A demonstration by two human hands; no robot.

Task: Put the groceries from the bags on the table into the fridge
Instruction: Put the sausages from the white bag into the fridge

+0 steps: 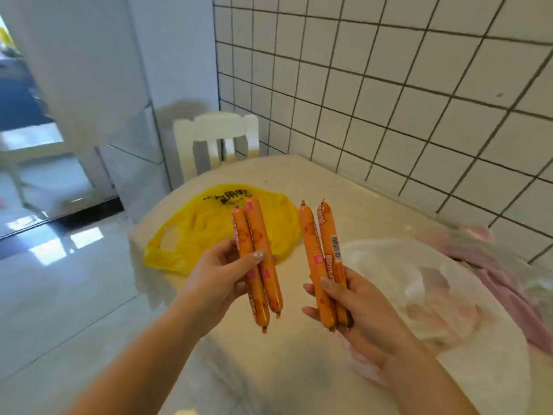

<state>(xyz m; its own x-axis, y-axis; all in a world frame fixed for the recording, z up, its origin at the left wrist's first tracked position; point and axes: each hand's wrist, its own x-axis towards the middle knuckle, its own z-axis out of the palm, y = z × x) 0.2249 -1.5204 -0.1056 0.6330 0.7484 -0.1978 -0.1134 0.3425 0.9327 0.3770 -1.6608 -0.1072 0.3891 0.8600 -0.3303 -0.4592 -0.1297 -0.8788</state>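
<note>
Held up at centre frame above the table edge: four orange wrapped sausages, two to a hand. Left hand (pixel 220 275), lower centre-left, clamped on the left pair of sausages (pixel 258 259), thumb pressed across the front, fingers curled behind; the two sticks side by side and touching, tilted slightly leftward at the top. Right hand (pixel 353 304), lower centre-right, gripping the right pair of sausages (pixel 321 256) near the lower ends, thumb laid over the front and fingertips showing at the left side; a white barcode label on the rightmost stick. The two pairs apart, none touching across the gap.

Just beyond and below the right hand, at right of frame, a crumpled translucent white bag (pixel 419 283) lying on the pale table (pixel 344 187), with a pink bag (pixel 502 274) further right near the wall. Behind the left pair, at mid-frame, a yellow bag (pixel 197 232) flattened on the table, black print near its far edge.

Further back, upper centre-left, a white chair (pixel 217 136) pushed up to the table's far end. At upper right, a white tiled wall (pixel 389 85) with dark grout. At left, glossy floor tiles and a white cabinet or appliance (pixel 98 70), blurred, not identifiable with certainty.
</note>
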